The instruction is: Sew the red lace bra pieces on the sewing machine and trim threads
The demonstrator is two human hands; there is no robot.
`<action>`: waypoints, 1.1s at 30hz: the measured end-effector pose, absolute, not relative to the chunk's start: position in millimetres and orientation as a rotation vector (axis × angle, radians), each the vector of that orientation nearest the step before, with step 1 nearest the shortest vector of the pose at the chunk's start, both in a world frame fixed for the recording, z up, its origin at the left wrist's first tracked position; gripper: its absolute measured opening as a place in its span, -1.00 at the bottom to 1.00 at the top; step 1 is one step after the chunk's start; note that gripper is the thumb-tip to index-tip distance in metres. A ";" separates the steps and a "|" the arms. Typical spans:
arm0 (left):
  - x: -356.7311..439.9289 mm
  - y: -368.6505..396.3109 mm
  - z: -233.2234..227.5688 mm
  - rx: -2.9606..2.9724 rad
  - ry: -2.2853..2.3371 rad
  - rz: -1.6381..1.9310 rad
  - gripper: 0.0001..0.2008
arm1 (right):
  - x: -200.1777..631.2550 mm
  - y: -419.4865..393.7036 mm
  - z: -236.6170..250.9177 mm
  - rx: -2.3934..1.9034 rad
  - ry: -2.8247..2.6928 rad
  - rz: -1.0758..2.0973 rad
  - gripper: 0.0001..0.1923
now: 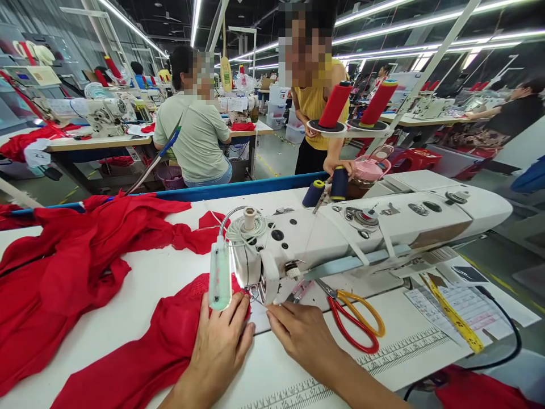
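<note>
My left hand [221, 343] lies on a red fabric piece [145, 343], fingers stretched out and pressing it flat beside the needle area of a white sewing machine [310, 236]. My right hand [304, 335] is just right of the presser foot [254, 292], its thumb and fingertips pinched together. Whatever is between those fingertips is too small to make out. A clear greenish lamp or guard [220, 275] hangs over the left fingertips and partly hides them. Scissors with red and orange handles [360, 324] lie right of my right hand.
More red fabric [76, 267] is heaped at the left. A printed ruler scale [400, 346] runs along the table front; yellow measuring tape [455, 318] and papers lie at the right. Across the machine, a standing person's hand [338, 167] touches a dark thread spool [339, 184].
</note>
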State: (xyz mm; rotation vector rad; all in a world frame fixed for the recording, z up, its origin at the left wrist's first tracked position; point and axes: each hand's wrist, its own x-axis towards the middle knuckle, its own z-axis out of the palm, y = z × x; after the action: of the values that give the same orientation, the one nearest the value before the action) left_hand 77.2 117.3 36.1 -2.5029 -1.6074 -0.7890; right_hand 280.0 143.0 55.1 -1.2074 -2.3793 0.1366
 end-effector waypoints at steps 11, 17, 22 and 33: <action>76.5 116.6 36.7 -2.508 -1.595 -0.771 -0.70 | 280.6 149.0 58.0 -1.218 -2.505 -0.032 -0.72; 72.2 112.6 38.4 -2.487 -1.474 -0.740 -0.65 | 273.7 148.1 71.3 -1.185 -2.823 -0.216 -0.85; 72.3 115.3 43.7 -2.414 -1.373 -0.790 -0.74 | 266.6 146.5 75.4 -1.083 -2.967 -0.395 -0.58; 71.2 120.4 35.1 -2.387 -1.404 -0.700 -0.74 | 267.0 143.7 61.5 -1.006 -2.742 -0.649 -0.77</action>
State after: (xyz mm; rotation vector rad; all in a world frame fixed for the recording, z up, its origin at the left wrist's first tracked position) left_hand 71.2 120.4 35.1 -2.3866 -1.4039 -0.7002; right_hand 267.0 143.7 61.5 -1.0061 -2.7418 -0.6493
